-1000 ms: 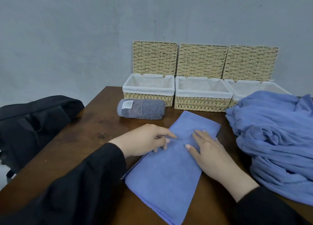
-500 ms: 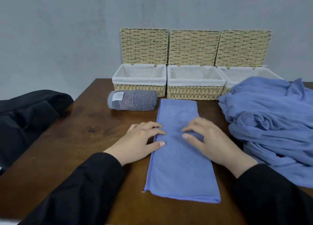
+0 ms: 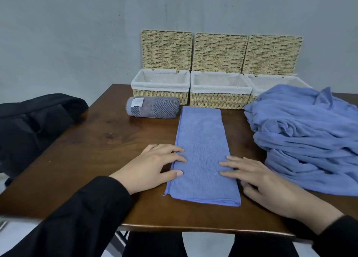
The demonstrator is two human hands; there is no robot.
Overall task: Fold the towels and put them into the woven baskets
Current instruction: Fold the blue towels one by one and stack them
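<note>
A blue towel [image 3: 203, 150], folded into a long narrow strip, lies flat on the wooden table [image 3: 108, 140], running straight away from me. My left hand [image 3: 153, 167] rests flat at its left edge, fingertips on the cloth. My right hand [image 3: 261, 183] lies flat at its right edge, fingers straight and touching the towel. Three woven baskets with white liners stand open at the back: left [image 3: 160, 96], middle [image 3: 219, 100], right [image 3: 251, 99], the last partly hidden by a pile of blue towels [image 3: 302, 134]. A rolled grey towel [image 3: 153, 107] lies before the left basket.
The baskets' woven lids [image 3: 219, 53] stand upright against the grey wall. A black bag [image 3: 34, 121] sits off the table's left side. The table's near edge [image 3: 193, 228] is close to my body.
The towel strip has turned from a slant to lie straight away from me. Both hands have slid toward me and apart, to its left and right edges.
</note>
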